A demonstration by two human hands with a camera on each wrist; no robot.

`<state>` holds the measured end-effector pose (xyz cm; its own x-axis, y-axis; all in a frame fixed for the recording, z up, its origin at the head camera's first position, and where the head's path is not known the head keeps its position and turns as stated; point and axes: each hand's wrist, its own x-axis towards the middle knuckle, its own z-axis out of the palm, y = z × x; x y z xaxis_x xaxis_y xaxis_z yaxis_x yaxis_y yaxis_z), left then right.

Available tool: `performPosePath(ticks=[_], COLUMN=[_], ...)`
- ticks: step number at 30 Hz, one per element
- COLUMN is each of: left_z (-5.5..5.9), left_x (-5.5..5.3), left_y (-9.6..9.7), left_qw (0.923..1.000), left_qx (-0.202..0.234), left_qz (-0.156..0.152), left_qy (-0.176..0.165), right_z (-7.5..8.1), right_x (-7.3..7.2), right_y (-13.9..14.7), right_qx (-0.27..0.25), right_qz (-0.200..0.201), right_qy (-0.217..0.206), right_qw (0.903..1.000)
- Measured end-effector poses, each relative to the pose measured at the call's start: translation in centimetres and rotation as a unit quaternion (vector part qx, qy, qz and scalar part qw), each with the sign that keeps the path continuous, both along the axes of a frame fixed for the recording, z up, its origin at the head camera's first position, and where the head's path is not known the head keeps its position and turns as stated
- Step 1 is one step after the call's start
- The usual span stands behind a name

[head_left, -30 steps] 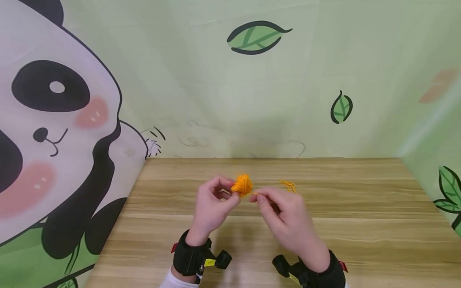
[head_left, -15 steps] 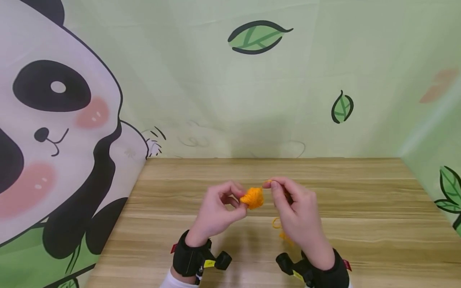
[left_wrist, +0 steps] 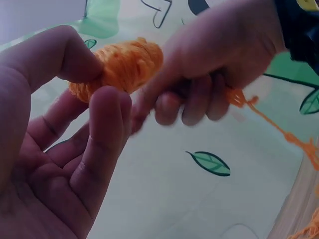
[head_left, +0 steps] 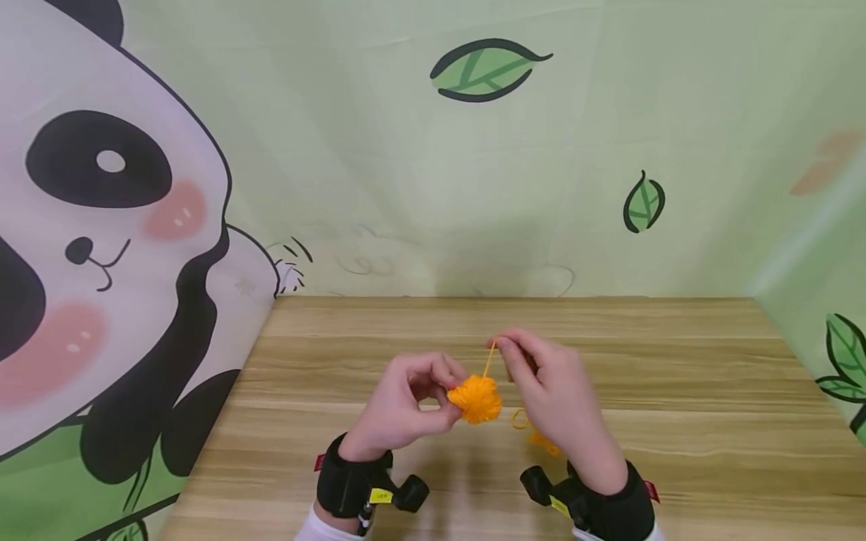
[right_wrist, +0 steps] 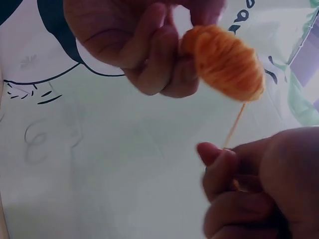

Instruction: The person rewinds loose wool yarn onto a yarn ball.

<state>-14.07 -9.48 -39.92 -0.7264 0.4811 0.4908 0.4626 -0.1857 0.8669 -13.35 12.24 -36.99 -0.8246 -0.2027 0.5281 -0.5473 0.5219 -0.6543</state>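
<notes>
A small ball of orange yarn (head_left: 476,399) is pinched at its left side between the thumb and fingers of my left hand (head_left: 413,398), above the table. From the top of the ball a strand of yarn (head_left: 490,359) runs up, taut, to my right hand (head_left: 551,383), which pinches it between thumb and index finger. The other right fingers are curled. In the left wrist view, a loose yarn tail (left_wrist: 271,118) trails from below the right hand toward the table. The right wrist view shows the wound ball (right_wrist: 229,62) above the right hand (right_wrist: 249,174).
Loose loops of orange yarn (head_left: 541,442) lie by the right forearm on the wooden table (head_left: 676,376). Behind the table hangs a green backdrop (head_left: 379,150) with a printed panda (head_left: 196,300) at left. Each wrist wears a black strap with a camera (head_left: 410,494).
The right hand has gone from beside the ball up and over it, drawing the strand upward. The ball has moved down and slightly right in the left hand. Loose yarn has shifted nearer.
</notes>
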Motion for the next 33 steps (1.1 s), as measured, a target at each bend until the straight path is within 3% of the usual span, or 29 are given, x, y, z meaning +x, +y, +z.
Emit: performPosePath(ticks=[6,9,13,18,21,26,33], left_z=[0.2,0.3,0.4,0.1,-0.2,-0.4,-0.5], left_x=[0.2,0.2,0.0,-0.4,-0.7,-1.2,-1.4], left_y=[-0.3,-0.3,-0.2,0.2,0.4,0.6,0.5], left_qw=[0.9938,0.9874,0.9809,0.9626,0.9542,0.9504,0.9473], left_qx=[0.104,0.149,0.164,0.161,0.15,0.131,0.123], left_qz=[-0.022,-0.01,0.061,0.18,0.227,0.263,0.287], left_qy=[-0.034,-0.054,-0.085,-0.123,-0.124,-0.102,-0.072], right_z=[-0.4,-0.5,-0.6,-0.5,-0.4,-0.2,0.3], right_x=[0.1,0.4,0.8,1.1,1.3,1.7,2.2], right_y=[-0.7,-1.3,-2.0,-2.4,-2.3,-2.1,-1.7], right_qx=[0.109,0.138,0.161,0.177,0.183,0.177,0.135], right_qz=[0.064,0.094,0.124,0.126,0.12,0.117,0.112], right_qy=[-0.075,-0.096,-0.091,-0.083,-0.082,-0.072,-0.052], right_qw=[0.9892,0.9812,0.9749,0.9726,0.9722,0.9746,0.9831])
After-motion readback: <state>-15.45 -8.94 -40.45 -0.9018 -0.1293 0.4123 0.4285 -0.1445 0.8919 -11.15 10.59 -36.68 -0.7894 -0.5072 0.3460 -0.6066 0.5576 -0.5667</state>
